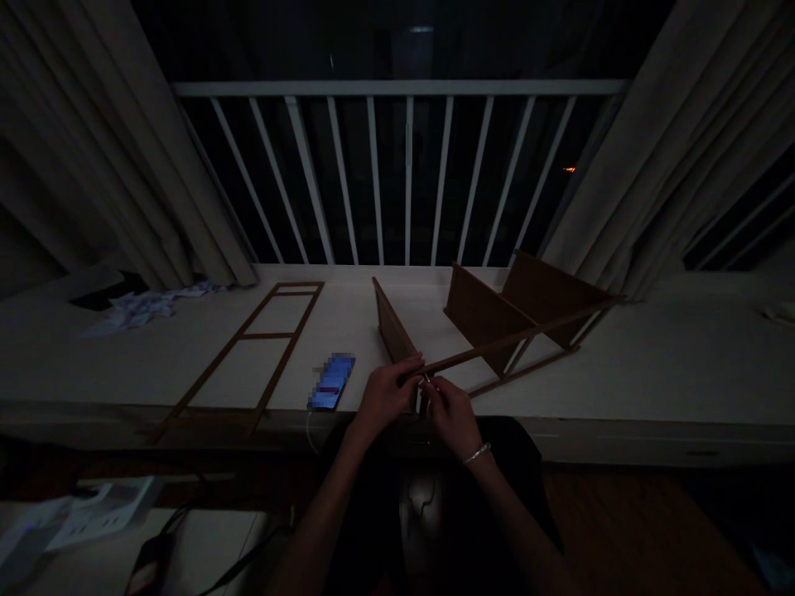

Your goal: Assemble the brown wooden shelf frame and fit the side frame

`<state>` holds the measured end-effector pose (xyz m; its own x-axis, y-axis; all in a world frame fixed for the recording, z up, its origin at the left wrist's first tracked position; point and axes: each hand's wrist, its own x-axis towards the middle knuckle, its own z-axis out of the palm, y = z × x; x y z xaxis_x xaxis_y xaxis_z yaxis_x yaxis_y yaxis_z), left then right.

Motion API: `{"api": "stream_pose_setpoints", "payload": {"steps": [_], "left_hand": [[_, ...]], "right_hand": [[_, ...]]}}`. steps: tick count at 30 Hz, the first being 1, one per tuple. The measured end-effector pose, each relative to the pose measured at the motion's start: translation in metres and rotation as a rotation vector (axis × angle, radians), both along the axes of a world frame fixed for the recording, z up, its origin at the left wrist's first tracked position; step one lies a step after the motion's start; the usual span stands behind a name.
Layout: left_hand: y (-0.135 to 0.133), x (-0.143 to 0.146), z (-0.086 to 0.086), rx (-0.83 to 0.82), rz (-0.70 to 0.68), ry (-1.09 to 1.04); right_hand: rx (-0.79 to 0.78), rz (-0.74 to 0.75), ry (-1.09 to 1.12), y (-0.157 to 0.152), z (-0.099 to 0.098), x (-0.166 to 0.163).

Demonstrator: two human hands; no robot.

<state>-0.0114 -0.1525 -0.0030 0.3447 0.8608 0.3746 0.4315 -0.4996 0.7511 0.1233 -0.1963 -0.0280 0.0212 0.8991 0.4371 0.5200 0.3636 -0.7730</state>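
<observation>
Shelf unit: brown wooden shelf unit (488, 321), partly joined, at centre to right of the frame; three panels stand tilted between long rails.
Left hand: left hand (388, 391), at lower centre; grip clamped on the near corner of the shelf unit, where the leftmost panel (392, 321) meets the end of the upper rail (522, 334).
Right hand: right hand (450, 414), just beside the left hand; thumb and fingertips together on a small metallic piece (426, 378) at the same corner; its exact type is too small to tell.
Right wrist: light-coloured bracelet (477, 454).
Support surface: white counter (671, 364), spanning the frame from left to right.
Loose frame: ladder-shaped wooden frame (267, 336), left of centre, near end overhanging the counter edge.
Phone: lit phone (335, 381), between the loose frame and the left hand; screen pixelated; white cable (309, 430) at its lower end.
Papers: crumpled papers (140, 308), at left, below the left curtain (133, 141).
Background: white railing (403, 88), upper centre, before a dark window.
</observation>
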Motion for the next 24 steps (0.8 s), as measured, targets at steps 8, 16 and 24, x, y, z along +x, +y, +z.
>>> {"api": "stream_pose_setpoints", "payload": {"steps": [8, 16, 24], "left_hand": [[0.000, -0.001, 0.000, -0.006, -0.001, 0.003], [0.001, 0.000, -0.001, 0.004, -0.002, -0.001], [0.002, 0.000, -0.004, 0.011, 0.000, 0.022]], "right_hand": [[-0.119, 0.072, 0.123, 0.003, 0.002, 0.002], [-0.221, 0.168, 0.212, 0.011, -0.002, 0.009], [-0.227, 0.170, 0.108, 0.014, 0.004, 0.015]]}}
